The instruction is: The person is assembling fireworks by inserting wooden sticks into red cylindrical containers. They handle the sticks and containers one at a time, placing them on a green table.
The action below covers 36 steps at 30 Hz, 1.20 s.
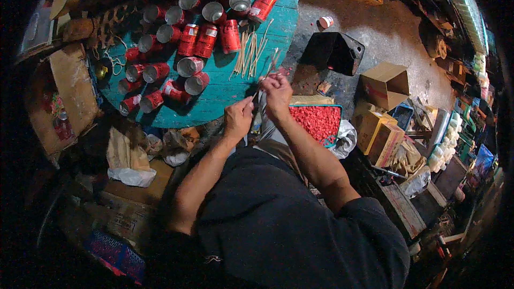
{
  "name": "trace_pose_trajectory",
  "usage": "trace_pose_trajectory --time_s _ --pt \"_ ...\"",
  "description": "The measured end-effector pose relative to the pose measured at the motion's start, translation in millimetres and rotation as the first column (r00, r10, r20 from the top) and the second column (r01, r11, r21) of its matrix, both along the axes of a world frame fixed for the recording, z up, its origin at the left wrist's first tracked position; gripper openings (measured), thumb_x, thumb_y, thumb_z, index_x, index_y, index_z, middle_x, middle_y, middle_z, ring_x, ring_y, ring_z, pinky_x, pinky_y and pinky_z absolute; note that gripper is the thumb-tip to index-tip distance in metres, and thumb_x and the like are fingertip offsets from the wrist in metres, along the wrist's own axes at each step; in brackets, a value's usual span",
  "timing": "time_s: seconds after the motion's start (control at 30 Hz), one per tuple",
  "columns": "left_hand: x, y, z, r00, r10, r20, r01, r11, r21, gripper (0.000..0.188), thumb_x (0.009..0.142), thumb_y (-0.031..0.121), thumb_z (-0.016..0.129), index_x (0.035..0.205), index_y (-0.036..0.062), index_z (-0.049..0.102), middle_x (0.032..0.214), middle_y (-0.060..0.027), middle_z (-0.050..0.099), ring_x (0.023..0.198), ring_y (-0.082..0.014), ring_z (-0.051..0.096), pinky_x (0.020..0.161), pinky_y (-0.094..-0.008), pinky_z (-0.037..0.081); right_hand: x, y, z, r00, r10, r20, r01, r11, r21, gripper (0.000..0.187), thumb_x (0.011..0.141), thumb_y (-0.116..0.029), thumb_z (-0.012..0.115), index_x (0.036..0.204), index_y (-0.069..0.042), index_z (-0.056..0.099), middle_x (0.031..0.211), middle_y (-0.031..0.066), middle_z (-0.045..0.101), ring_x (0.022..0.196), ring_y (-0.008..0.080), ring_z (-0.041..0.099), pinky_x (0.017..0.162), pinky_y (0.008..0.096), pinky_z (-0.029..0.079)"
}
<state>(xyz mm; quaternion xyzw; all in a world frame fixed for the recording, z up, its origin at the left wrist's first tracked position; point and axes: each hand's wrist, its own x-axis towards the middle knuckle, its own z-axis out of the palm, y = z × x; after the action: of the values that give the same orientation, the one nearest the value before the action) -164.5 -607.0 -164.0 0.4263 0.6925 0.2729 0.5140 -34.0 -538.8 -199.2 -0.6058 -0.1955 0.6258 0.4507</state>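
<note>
Both my hands work close together, just off the near right edge of a round green table [225, 109]. My left hand [238, 118] is closed in a pinch; something thin seems to run from its fingertips, too fine to name. Slightly higher and to the right, my right hand [277, 96] is closed too, its fingertips pressed together. A few thin sticks [275, 59] show just beyond its fingers, beside small red bits [285, 70]; whether the hand grips them is unclear. A loose bunch of thin pale sticks [248, 53] lies on the table. Right of my right forearm sits a green-rimmed tray [341, 115] of small red pieces [316, 123].
Many red cans [206, 42], several open-topped, stand or lie across the table. On the floor to the right are a black bin [337, 53] on its side and an open cardboard box [384, 85]. Cartons [377, 136] crowd the right; cardboard [72, 93] and bags [128, 155] fill the left.
</note>
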Motion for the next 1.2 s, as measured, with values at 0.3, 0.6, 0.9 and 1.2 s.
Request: trace_pose_trajectory --time_s 0.3,0.6,0.9,1.2 --pt "7 41 -20 0.991 0.09 -0.103 -0.072 0.983 0.169 0.022 0.089 0.014 0.066 0.104 -0.001 0.072 0.075 -0.0078 0.066 0.058 -0.0134 0.061 0.052 -0.0286 0.05 13 25 9 0.999 0.044 0.013 -0.044 0.999 -0.003 0.02 0.084 -0.012 0.077 0.091 0.001 0.062 0.076 0.0019 0.066 0.067 0.0084 0.059 0.057 0.0229 0.046" --pt "9 44 -48 0.985 0.165 0.046 -0.169 0.979 0.111 0.022 0.092 0.007 0.063 0.111 -0.0023 0.068 0.079 -0.0041 0.064 0.061 -0.0082 0.057 0.052 -0.0232 0.048 69 -48 11 0.836 0.478 -0.271 -0.545 0.783 -0.301 0.03 0.088 -0.033 0.075 0.074 -0.009 0.065 0.066 -0.0052 0.056 0.059 0.005 0.049 0.052 0.0229 0.035" --pt "15 47 -37 0.904 0.361 0.227 -0.332 0.93 -0.155 0.025 0.092 0.005 0.063 0.114 -0.0043 0.066 0.081 -0.0052 0.065 0.058 -0.0078 0.055 0.052 -0.0214 0.047 56 -44 13 0.635 0.716 -0.29 -0.773 0.599 -0.212 0.032 0.092 -0.037 0.07 0.077 -0.01 0.063 0.063 -0.0079 0.049 0.055 0.0044 0.041 0.05 0.0236 0.03" --pt "11 47 -23 0.853 0.408 0.326 -0.356 0.911 -0.208 0.023 0.09 0.002 0.064 0.111 -0.0055 0.067 0.087 -0.0062 0.066 0.06 -0.0076 0.057 0.05 -0.0222 0.047 37 -36 -2 0.677 0.583 -0.45 -0.711 0.677 -0.193 0.035 0.091 -0.037 0.071 0.071 -0.01 0.061 0.062 -0.0078 0.051 0.054 0.0039 0.041 0.048 0.0234 0.028"
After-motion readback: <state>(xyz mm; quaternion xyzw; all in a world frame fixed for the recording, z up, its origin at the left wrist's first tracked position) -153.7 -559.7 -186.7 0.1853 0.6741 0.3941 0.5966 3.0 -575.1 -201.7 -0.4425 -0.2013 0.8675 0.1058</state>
